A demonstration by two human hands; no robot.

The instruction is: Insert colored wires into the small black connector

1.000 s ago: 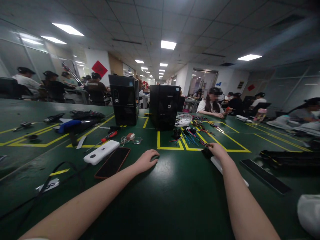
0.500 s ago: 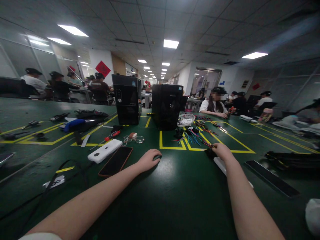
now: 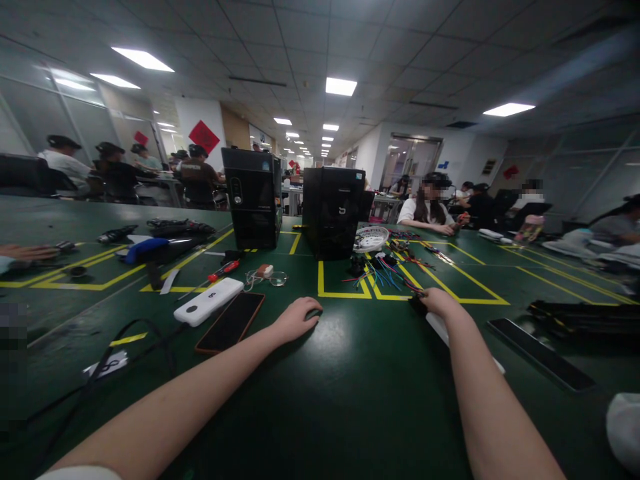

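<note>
My left hand (image 3: 299,319) rests on the green table (image 3: 345,373), palm down with fingers loosely stretched and holding nothing visible. To its left lie a phone with a brown edge (image 3: 231,323) and a white power bank-like block (image 3: 209,301) marked 8. My right hand (image 3: 438,303) is closed at the near end of a bundle of thin coloured wires (image 3: 393,275); the fingertips are partly hidden. Beneath it sits a small black part (image 3: 417,307), whose kind I cannot make out. A white elongated thing (image 3: 439,328) lies partly under my right wrist.
Two black computer towers (image 3: 253,200) (image 3: 333,213) stand ahead. A white basket (image 3: 371,238), glasses (image 3: 277,279), a red screwdriver (image 3: 223,271) and a blue-handled tool (image 3: 145,249) lie around. Right is a dark flat bar (image 3: 541,353). Another person's hand (image 3: 30,252) reaches in at left.
Another person's hand has come in over the table at the far left. My left hand and right hand stay nearly where they were; the view has shifted slightly.
</note>
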